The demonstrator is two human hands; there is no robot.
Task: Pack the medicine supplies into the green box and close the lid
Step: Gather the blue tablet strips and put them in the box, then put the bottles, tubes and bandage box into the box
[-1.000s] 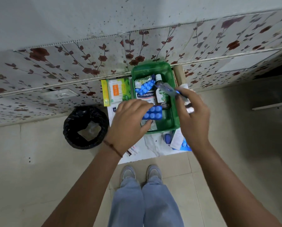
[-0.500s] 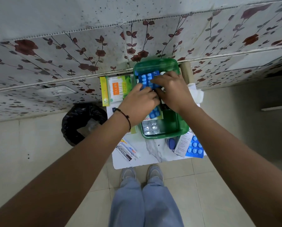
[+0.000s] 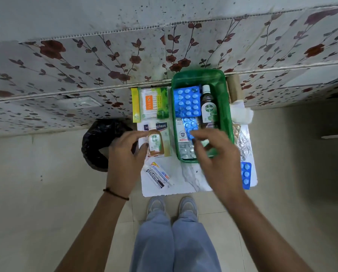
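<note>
Head view: left hand [image 3: 124,154] pinches small bottle [image 3: 154,144] at 9 o'clock of green box [image 3: 226,107]; right hand [image 3: 217,154] spread empty. Next, drop it in.

The spread right hand [image 3: 217,154] covered the near end of the translucent green plastic box [image 3: 228,107] and most of a silver foil blister strip [image 3: 185,151] inside. The white Hansaplast carton [image 3: 160,127] was partly hidden behind a small amber bottle [image 3: 154,143]. Both forearms ran off the bottom edge.
</note>
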